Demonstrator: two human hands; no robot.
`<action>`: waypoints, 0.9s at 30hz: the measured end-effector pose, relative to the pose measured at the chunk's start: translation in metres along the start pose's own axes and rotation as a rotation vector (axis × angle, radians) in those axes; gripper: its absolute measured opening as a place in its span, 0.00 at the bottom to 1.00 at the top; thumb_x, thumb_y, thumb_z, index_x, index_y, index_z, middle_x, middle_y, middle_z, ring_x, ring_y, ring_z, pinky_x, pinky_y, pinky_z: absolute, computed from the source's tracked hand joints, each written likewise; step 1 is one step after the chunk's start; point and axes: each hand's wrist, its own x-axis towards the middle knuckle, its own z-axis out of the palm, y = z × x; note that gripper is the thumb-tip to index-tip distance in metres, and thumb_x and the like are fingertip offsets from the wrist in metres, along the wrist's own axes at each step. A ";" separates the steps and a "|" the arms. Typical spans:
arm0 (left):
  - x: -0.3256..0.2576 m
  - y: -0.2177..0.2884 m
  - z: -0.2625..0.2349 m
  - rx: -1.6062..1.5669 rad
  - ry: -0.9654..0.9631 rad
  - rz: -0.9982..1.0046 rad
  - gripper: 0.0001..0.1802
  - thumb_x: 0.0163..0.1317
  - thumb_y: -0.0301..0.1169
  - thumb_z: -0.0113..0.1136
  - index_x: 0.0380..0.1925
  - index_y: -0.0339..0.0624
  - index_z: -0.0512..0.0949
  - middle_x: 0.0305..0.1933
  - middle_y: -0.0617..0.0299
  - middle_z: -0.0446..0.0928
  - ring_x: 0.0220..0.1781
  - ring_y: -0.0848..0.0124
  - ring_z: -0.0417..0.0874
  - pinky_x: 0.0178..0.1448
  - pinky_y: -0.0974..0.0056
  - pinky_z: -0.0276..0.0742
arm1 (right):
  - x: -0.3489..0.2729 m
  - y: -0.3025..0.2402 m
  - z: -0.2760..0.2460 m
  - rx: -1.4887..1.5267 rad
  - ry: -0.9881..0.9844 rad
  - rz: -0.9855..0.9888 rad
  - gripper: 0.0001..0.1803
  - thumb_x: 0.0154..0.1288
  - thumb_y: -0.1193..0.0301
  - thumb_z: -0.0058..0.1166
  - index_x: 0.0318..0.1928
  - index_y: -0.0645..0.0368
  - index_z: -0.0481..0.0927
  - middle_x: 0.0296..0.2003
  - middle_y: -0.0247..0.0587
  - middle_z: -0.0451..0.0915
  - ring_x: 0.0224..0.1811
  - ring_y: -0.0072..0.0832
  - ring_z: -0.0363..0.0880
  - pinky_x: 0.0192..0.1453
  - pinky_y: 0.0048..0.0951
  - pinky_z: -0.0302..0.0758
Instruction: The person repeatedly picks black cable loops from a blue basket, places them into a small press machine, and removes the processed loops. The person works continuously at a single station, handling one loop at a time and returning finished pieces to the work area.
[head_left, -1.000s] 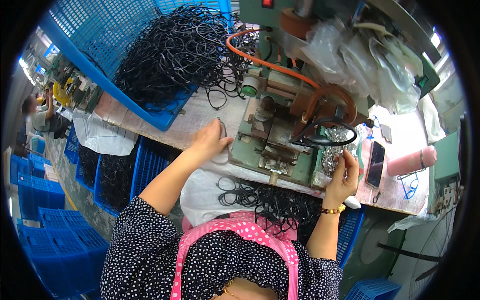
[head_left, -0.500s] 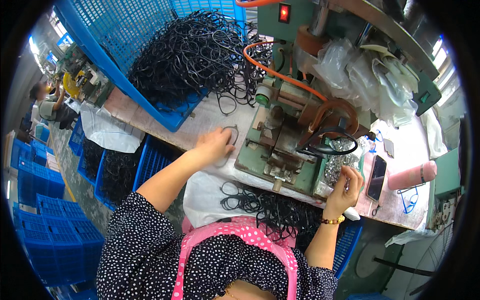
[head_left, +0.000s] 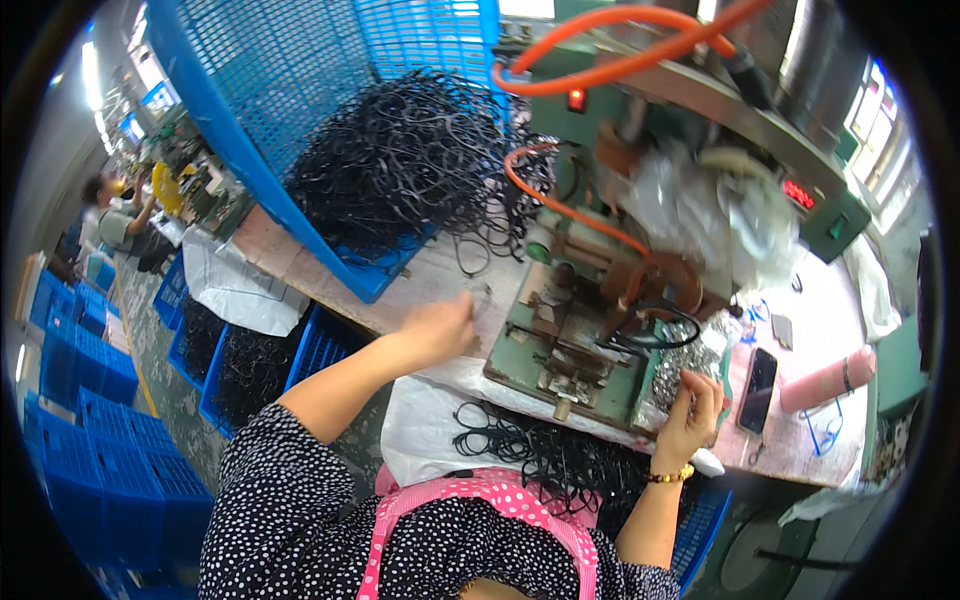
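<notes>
With right hand [head_left: 696, 408] at metal bits [head_left: 663, 382] and left hand [head_left: 438, 330] by desk [head_left: 440, 277], both grips unclear, light pinching seems best

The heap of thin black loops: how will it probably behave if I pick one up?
The heap of loops would likely snag, since they overlap. Each loop is probably light, being thin. Those outside the blue crate may slide freely.
</notes>
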 end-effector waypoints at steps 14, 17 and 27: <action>-0.033 0.099 -0.088 -1.310 0.462 0.396 0.12 0.78 0.33 0.42 0.53 0.36 0.66 0.40 0.56 0.76 0.31 0.76 0.78 0.32 0.74 0.75 | 0.035 -0.081 0.005 0.615 -0.144 0.168 0.08 0.61 0.85 0.56 0.39 0.63 0.83 0.40 0.39 0.80 0.47 0.30 0.77 0.63 0.34 0.68; -0.024 0.104 -0.091 -1.385 0.364 0.476 0.14 0.78 0.34 0.45 0.53 0.35 0.69 0.39 0.56 0.77 0.33 0.75 0.77 0.36 0.72 0.75 | 0.037 -0.090 0.017 0.651 -0.126 0.135 0.07 0.61 0.84 0.56 0.38 0.62 0.82 0.40 0.38 0.80 0.46 0.29 0.78 0.69 0.38 0.63; -0.004 0.111 -0.083 -1.452 0.498 0.503 0.11 0.73 0.30 0.55 0.49 0.34 0.75 0.42 0.56 0.82 0.37 0.73 0.82 0.38 0.71 0.75 | 0.033 -0.118 0.046 0.965 -0.208 0.359 0.28 0.62 0.85 0.58 0.62 0.66 0.65 0.46 0.39 0.79 0.49 0.23 0.75 0.57 0.26 0.72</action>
